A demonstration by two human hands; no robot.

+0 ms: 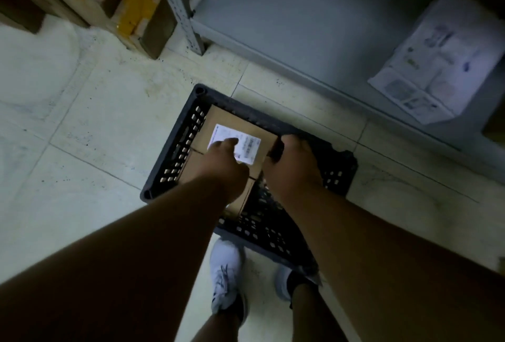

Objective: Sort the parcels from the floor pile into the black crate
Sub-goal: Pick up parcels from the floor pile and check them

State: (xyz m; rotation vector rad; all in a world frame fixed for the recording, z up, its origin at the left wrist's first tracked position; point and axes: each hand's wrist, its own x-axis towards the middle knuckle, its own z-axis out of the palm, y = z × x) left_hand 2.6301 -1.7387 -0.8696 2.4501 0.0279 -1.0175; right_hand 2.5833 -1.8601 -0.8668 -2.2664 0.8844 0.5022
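Note:
A black slotted crate stands on the tiled floor right in front of my feet. A brown cardboard parcel with a white shipping label lies inside it, filling its left part. My left hand rests on top of the parcel, its fingers stretched over the label. My right hand curls round the parcel's right edge, beside the crate's far rim. The parcel's near end is hidden by my forearms.
A grey metal shelf runs along the back, with its upright post at the left and a white printed box on it. Brown cartons with yellow tape stand at the back left. My white shoes are just below the crate.

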